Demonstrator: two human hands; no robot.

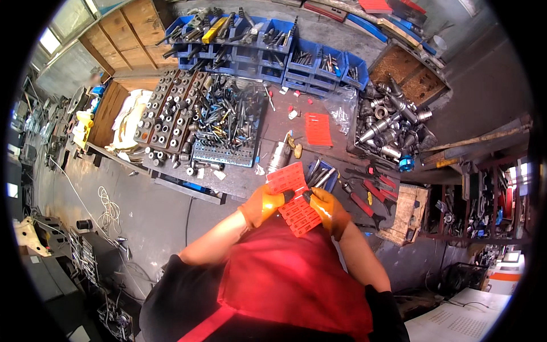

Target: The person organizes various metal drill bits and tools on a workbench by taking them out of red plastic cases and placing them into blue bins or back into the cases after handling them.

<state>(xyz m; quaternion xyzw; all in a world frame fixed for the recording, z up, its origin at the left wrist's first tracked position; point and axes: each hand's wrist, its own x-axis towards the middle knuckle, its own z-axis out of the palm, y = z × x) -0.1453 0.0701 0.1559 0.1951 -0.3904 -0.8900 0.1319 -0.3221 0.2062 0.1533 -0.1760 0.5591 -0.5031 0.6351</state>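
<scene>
Close in front of my chest, my left hand point(264, 206) and my right hand point(329, 211), both in orange gloves with dark fingertips, hold a red plastic insert case point(301, 219). Rows of small compartments with dark marks show on its lower part. A flatter red section point(288, 176) extends above my fingers; I cannot tell whether it is hinged on. My thumbs and fingertips pinch the case near its middle from either side. Beyond it, a silver tool holder point(279, 157) lies on the bench. A second red case point(318, 130) rests farther back.
Left on the bench stand a rack of tool holders point(165, 111) and a blue tray of drill bits point(225, 154). Blue bins point(313, 65) line the back. Metal collets and holders fill a crate point(393, 119) at right, near red-handled tools point(362, 202) and a wooden block point(405, 214).
</scene>
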